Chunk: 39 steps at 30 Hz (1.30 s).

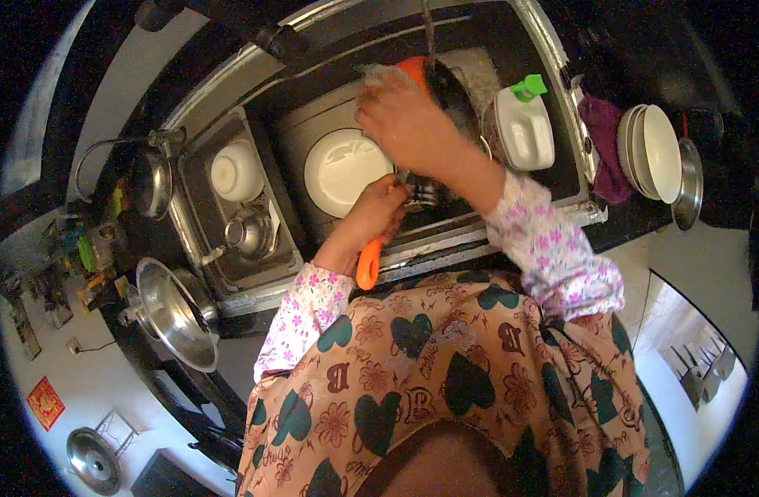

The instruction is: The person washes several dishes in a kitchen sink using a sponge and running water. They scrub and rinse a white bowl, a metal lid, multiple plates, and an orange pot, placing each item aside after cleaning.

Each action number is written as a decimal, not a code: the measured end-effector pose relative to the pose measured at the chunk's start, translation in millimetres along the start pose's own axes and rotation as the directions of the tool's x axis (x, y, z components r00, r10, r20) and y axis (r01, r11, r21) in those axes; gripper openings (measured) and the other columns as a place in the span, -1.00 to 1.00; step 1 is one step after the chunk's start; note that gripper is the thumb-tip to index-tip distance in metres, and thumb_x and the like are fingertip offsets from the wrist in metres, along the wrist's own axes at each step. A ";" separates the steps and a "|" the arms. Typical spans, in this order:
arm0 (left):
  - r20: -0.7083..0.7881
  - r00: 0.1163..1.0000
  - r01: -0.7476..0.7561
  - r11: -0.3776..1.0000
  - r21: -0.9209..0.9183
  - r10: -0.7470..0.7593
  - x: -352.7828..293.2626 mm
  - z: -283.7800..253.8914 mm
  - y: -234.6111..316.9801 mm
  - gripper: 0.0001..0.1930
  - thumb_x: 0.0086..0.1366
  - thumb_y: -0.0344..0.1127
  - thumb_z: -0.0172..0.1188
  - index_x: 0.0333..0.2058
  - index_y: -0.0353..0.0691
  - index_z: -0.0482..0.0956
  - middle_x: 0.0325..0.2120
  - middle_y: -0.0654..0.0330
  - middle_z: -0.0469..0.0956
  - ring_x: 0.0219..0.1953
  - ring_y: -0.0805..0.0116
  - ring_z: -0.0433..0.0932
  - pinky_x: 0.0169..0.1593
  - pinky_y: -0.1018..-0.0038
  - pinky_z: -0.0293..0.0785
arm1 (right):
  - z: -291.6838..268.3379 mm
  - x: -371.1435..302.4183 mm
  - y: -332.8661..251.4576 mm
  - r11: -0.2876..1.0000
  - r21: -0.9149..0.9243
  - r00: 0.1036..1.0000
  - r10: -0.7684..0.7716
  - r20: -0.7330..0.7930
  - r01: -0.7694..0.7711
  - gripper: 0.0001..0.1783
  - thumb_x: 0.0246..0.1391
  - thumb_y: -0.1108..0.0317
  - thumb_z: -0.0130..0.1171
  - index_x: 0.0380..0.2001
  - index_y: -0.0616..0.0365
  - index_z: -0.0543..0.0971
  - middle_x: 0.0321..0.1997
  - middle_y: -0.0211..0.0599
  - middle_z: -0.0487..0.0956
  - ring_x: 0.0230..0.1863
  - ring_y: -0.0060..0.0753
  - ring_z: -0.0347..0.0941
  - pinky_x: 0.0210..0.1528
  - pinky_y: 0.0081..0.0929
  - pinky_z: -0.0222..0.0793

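Observation:
My left hand (375,214) is closed around an orange-handled utensil (368,267). Its slotted metal-looking head (425,192) shows past my fingers, partly hidden under my right forearm. Over the far side of the right sink basin, my right hand (400,112) is curled and slightly blurred. A pale greyish thing at its fingertips is too unclear to name. Right beside those fingers is an orange-red object (414,71), next to a dark round pan-like thing (452,98). A white bowl (346,172) sits in the basin, just beyond my left hand.
The left basin holds a white bowl (237,171) and a small metal pot (248,234). On the right stand a white container with a green top (526,128), a purple cloth (604,153) and stacked white plates (657,153). A metal basin (178,315) stands at left.

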<state>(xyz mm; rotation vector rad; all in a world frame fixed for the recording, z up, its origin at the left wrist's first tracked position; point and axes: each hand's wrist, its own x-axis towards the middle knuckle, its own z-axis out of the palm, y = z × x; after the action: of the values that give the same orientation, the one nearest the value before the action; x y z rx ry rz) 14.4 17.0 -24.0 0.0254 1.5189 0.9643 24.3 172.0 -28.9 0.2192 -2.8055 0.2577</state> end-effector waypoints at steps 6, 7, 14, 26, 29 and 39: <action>0.091 0.992 -0.092 0.996 -0.010 0.093 -11.5 6.3 -11.0 -0.86 0.29 -0.21 -0.05 -0.35 -0.11 0.32 -0.75 0.39 0.20 -0.83 0.62 0.10 -0.79 0.62 0.01 | 3.5 49.9 118.8 0.986 0.164 0.814 -0.105 0.571 0.012 -0.68 -0.07 0.18 0.05 -0.31 0.14 0.59 -0.27 -0.19 0.57 -0.19 -0.23 0.47 -0.16 -0.32 0.36; 0.059 0.995 -0.071 0.995 -0.069 0.076 -17.3 3.7 -16.0 -0.86 0.29 -0.20 -0.06 -0.36 -0.11 0.31 -0.76 0.40 0.19 -0.84 0.63 0.09 -0.80 0.63 0.00 | 24.7 39.9 135.6 0.782 0.502 0.825 0.029 0.564 -0.370 -0.67 -0.01 0.15 0.02 -0.30 0.14 0.59 -0.27 -0.25 0.57 -0.20 -0.29 0.47 -0.16 -0.31 0.36; 0.247 0.967 0.079 0.836 -0.543 0.069 -14.1 -7.3 -6.9 -0.81 0.31 -0.19 -0.11 -0.48 -0.07 0.26 -0.79 0.45 0.12 -0.85 0.65 0.04 -0.84 0.68 -0.03 | 59.7 -55.5 91.5 -0.287 0.885 0.482 0.755 0.445 -0.367 -0.50 0.15 0.09 -0.11 0.07 0.17 0.33 0.04 -0.17 0.40 0.06 -0.26 0.32 0.14 -0.40 0.15; 0.576 0.651 0.615 0.101 -0.782 0.495 0.4 -11.3 -4.4 -0.76 0.36 -0.23 -0.25 -0.44 -0.21 0.26 -0.74 0.37 0.13 -0.82 0.61 0.09 -0.77 0.67 0.09 | -1.3 -48.8 12.5 0.980 0.191 0.987 -0.024 -0.160 0.054 -0.47 -0.09 0.39 -0.01 0.06 0.11 0.35 0.23 -0.29 0.25 0.31 -0.24 0.04 0.29 -0.06 -0.13; 0.578 0.659 0.615 0.099 -0.783 0.481 -4.7 -9.6 1.2 -0.77 0.36 -0.23 -0.23 -0.43 -0.21 0.27 -0.74 0.37 0.12 -0.82 0.61 0.09 -0.77 0.68 0.09 | -7.9 -48.3 13.7 0.969 0.242 0.987 0.092 -0.128 -0.059 -0.48 -0.11 0.40 0.01 0.04 0.09 0.38 0.21 -0.30 0.28 0.30 -0.29 0.06 0.30 -0.07 -0.12; 0.440 0.892 0.305 0.581 -0.754 0.102 -11.1 -11.0 8.9 -0.82 0.31 -0.26 -0.15 -0.48 -0.11 0.27 -0.79 0.42 0.10 -0.86 0.66 0.04 -0.85 0.69 -0.01 | -33.2 0.6 25.3 0.963 0.258 0.997 -0.074 -0.025 0.078 -0.57 -0.06 0.37 0.00 -0.03 0.04 0.45 0.12 -0.31 0.39 0.16 -0.27 0.26 0.24 -0.24 0.05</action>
<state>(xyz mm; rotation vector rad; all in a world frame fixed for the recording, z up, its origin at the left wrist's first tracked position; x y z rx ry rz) 3.2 10.8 -11.3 -0.4823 0.5311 1.3780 29.1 203.2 -1.5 0.3812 -2.7349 0.6063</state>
